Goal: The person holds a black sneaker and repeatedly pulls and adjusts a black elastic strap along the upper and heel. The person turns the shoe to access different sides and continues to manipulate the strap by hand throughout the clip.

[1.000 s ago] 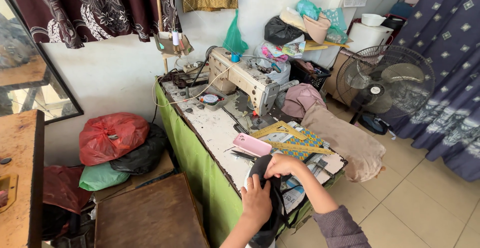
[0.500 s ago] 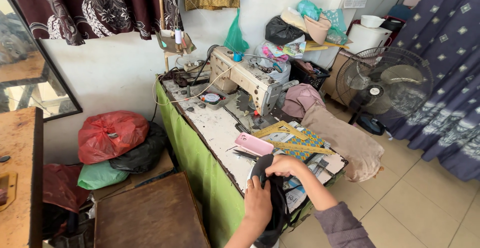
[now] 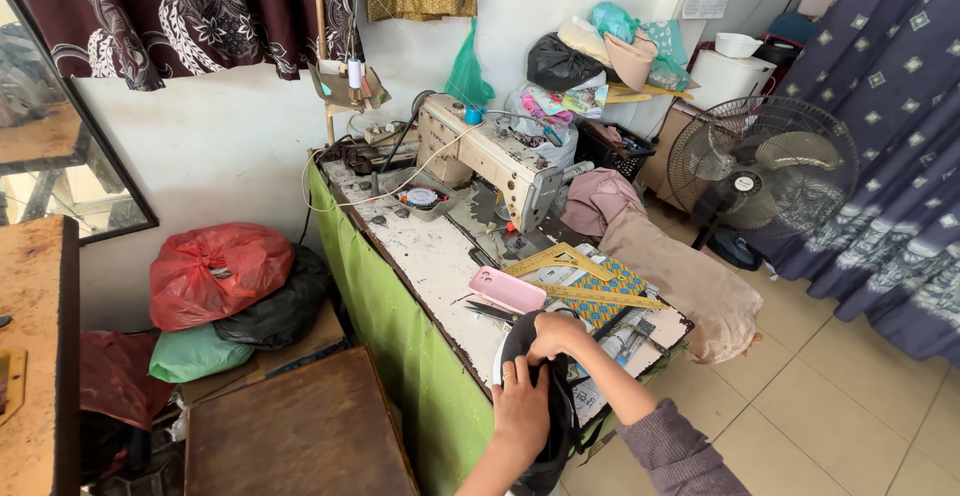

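Cluttered and close, the sewing corner packs a worn white tabletop (image 3: 430, 256) with a green cloth skirt against a pale wall hung with dark patterned fabric. At its near end both hands work on a black bag (image 3: 545, 426), which hangs over the tabletop's front edge with its upper part resting on the surface. The left hand (image 3: 520, 411) lies flat on the bag's side, fingers together, pressing it steady. The right hand (image 3: 555, 334) is curled at the bag's top, fingertips pinching its rim or opening (whether a zip pull or just fabric, I cannot tell).

As a judgement, the step in hand is getting the bag's mouth open or closed: one hand braces, the other tugs. The next move would call for a firm hold below and a steady pull along the opening, since soft material gives and bunches.

The bag looks like smooth, limp synthetic with a paler trim curving round its edge. Just beyond it lie a glossy pink phone (image 3: 508, 289), rounded at the corners, and a flat yellow set square (image 3: 560, 256) over a bright woven cloth. Farther back stands the cream sewing machine (image 3: 490, 161), hard and boxy. On the floor left sit crinkled plastic sacks, a red sack (image 3: 220, 271) uppermost, and right a wire-caged fan (image 3: 762, 168).
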